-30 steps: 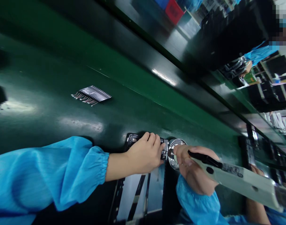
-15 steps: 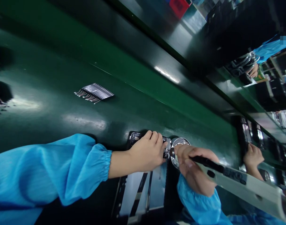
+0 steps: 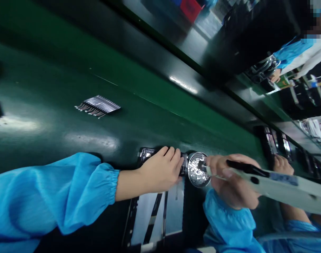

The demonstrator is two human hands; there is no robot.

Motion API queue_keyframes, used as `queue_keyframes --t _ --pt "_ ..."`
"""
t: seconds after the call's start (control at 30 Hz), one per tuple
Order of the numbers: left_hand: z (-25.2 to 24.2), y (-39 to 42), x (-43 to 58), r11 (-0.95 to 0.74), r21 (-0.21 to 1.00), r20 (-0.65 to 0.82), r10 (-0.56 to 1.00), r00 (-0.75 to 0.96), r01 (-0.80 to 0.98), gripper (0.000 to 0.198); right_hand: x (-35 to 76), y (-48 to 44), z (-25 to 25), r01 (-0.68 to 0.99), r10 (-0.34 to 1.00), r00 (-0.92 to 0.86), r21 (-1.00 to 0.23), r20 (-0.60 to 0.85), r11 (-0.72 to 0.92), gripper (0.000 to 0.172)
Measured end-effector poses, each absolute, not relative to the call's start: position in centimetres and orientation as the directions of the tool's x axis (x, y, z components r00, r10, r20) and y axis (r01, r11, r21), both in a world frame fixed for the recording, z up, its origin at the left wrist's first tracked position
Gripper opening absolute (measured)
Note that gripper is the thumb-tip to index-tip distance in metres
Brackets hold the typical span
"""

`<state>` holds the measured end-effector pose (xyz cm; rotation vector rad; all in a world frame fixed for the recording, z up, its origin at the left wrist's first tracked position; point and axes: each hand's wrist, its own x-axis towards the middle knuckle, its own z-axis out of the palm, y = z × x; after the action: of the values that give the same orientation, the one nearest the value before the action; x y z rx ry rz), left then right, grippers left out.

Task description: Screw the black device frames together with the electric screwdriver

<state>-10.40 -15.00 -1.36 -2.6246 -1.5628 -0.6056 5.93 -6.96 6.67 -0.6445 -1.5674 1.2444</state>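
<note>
My left hand (image 3: 160, 170) lies over the upper end of an opened tablet (image 3: 173, 211), fingers bent across its black edge and holding it down. Pale silver panels and black strips show inside the tablet; part of its upper end is hidden under the hand. My right hand (image 3: 233, 182) is wrapped around a pale electric screwdriver (image 3: 279, 184) with a black lever. The driver's tip reaches into a round metal dish (image 3: 190, 179) that holds many small shiny screws (image 3: 198, 167). The dish stands just right of the tablet.
A row of small silver parts with wires (image 3: 101, 104) lies on the green bench (image 3: 134, 119). At right, a co-worker's hand (image 3: 283, 165) is beside black devices (image 3: 271, 140). Across the bench, another person's blue sleeve (image 3: 294, 52) shows near a red bin (image 3: 190, 10).
My right hand has moved the screwdriver tip rightward, off the tablet's upper end and over the screw dish. My left hand stays on the tablet. The whole view has shifted slightly.
</note>
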Motion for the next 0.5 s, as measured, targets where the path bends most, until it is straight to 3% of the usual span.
queue_keyframes --t 0.2,0.5 --pt "-1.7 -14.9 -10.9 -0.544 0.155 0.367 0.807 0.463 0.825 0.039 9.7 -2.6 6.6 -0.091 0.92 -0.005 -0.916 0.393 0.391 0.025" --pt "-0.2 -14.8 -12.1 -0.571 0.121 0.306 0.8 0.516 0.812 0.032 11.4 -0.2 7.2 -0.127 0.877 0.181 -0.873 0.446 0.47 0.022"
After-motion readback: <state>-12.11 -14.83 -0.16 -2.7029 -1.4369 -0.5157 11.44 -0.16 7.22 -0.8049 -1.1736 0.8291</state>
